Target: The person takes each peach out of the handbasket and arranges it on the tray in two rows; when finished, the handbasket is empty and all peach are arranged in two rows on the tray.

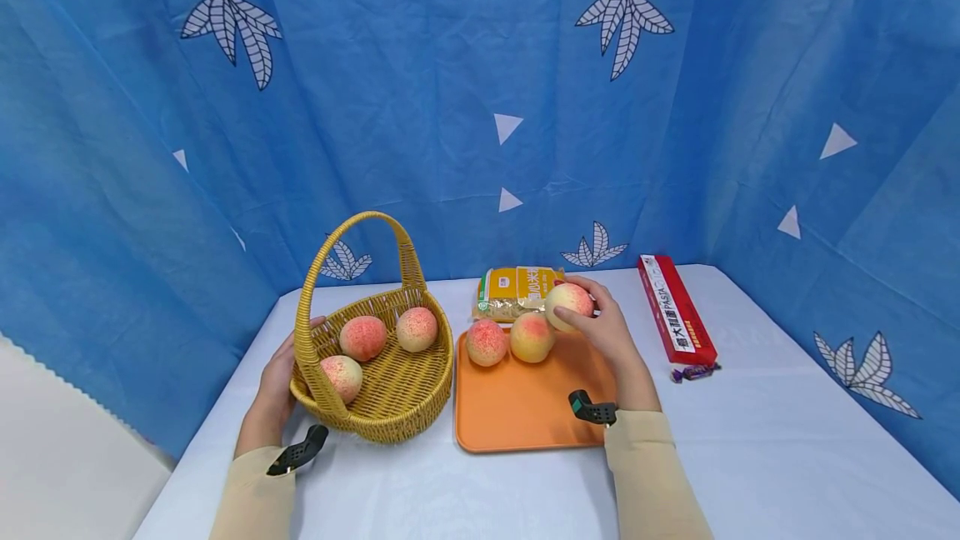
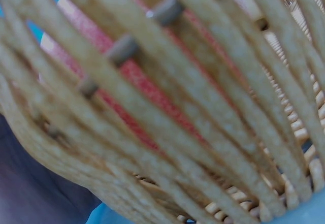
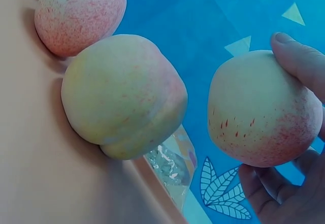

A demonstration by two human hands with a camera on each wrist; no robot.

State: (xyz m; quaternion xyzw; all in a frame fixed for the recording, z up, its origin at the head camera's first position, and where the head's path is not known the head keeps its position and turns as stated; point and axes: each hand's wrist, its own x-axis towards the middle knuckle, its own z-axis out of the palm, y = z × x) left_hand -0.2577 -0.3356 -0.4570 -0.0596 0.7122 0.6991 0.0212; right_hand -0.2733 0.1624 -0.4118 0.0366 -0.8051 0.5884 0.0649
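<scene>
My right hand (image 1: pixel 606 325) grips a pale peach with a pink blush (image 1: pixel 568 307) between thumb and fingers, above the far right part of the orange tray (image 1: pixel 525 415). In the right wrist view the held peach (image 3: pixel 261 109) is apart from two others. Those are a yellowish peach (image 1: pixel 532 337) and a pinker peach (image 1: pixel 487 343), side by side on the tray's far edge. My left hand (image 1: pixel 276 373) rests along the outer left side of the wicker basket (image 1: pixel 420 419), fingers extended, partly hidden by its handle. Inside lie three peaches (image 1: pixel 363 337).
A yellow bag of grain or pasta (image 1: pixel 517 290) lies behind the tray. To the right are a long red pasta box (image 1: pixel 678 311) and a purple wrapped candy (image 1: pixel 696 372). Blue curtains (image 1: pixel 480 107) surround the white-covered table (image 1: pixel 787 440).
</scene>
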